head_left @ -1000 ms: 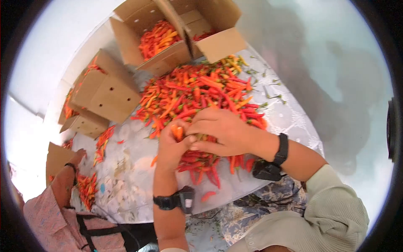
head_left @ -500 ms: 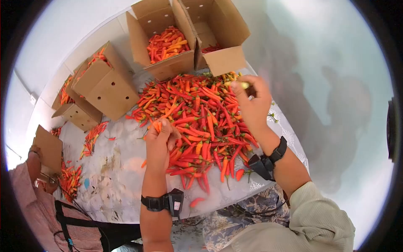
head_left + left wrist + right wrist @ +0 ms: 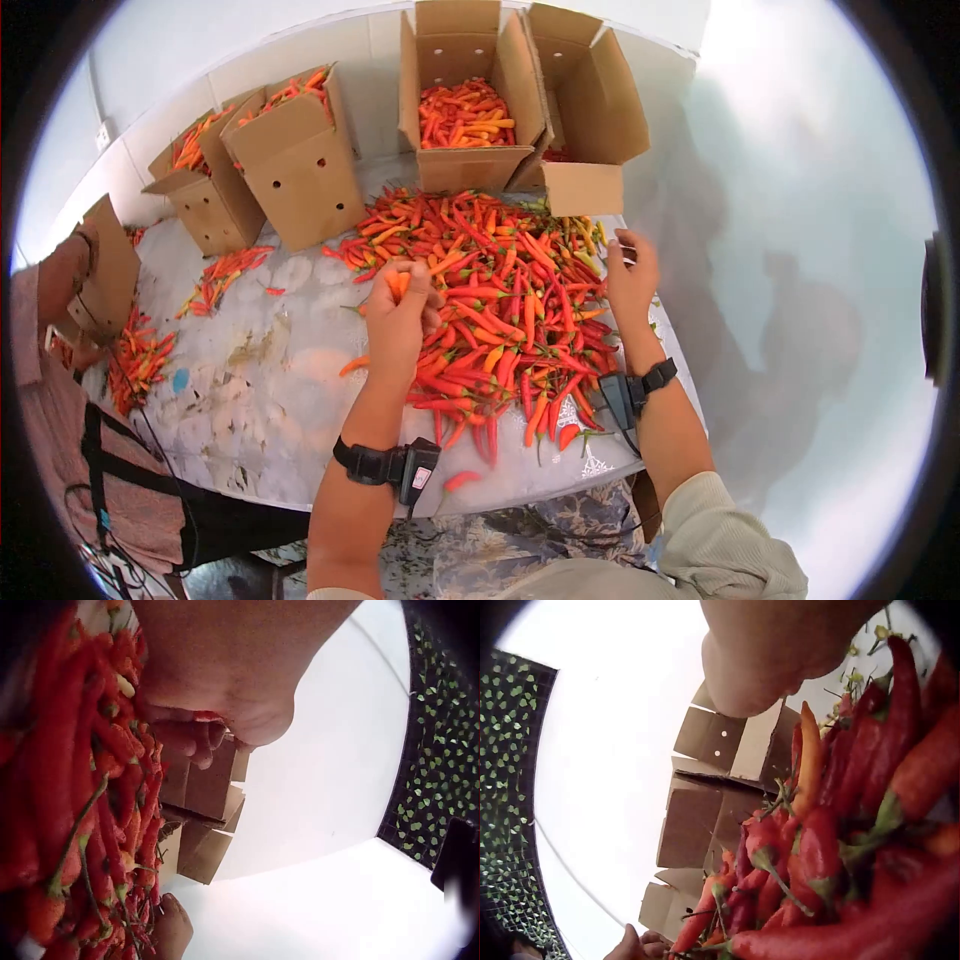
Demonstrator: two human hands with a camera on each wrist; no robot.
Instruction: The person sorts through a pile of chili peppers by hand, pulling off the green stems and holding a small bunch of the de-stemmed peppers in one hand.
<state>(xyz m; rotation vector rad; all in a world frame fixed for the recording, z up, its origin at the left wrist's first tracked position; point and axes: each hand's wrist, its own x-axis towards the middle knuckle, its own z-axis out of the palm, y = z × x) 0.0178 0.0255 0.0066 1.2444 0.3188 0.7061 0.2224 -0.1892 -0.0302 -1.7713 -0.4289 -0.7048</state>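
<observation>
A large heap of red and orange chilli peppers (image 3: 500, 330) covers the middle of the table. Over its left side, my left hand (image 3: 398, 320) curls round some chillies; an orange chilli (image 3: 399, 284) shows above the fingers, and the palm hides the rest. In the left wrist view, a sliver of red shows inside that hand (image 3: 202, 739). At the heap's right edge, my right hand (image 3: 632, 285) has loosely bent fingers with a gap to the thumb and no chilli visible in it. Yellow-green chillies (image 3: 585, 240) lie just beside its fingertips.
Behind the heap stand two open cardboard boxes, one with orange-red chillies (image 3: 465, 115) inside, the other box (image 3: 600, 100) beside it. More filled boxes (image 3: 300, 180) stand at left. Another person's arm (image 3: 65, 270) is at a box by a smaller chilli pile (image 3: 140, 360).
My hands were together over the heap, then parted. The right hand carried a yellow-green chilli to the right edge and let it go. The left hand keeps its chillies. The head view has shifted.
</observation>
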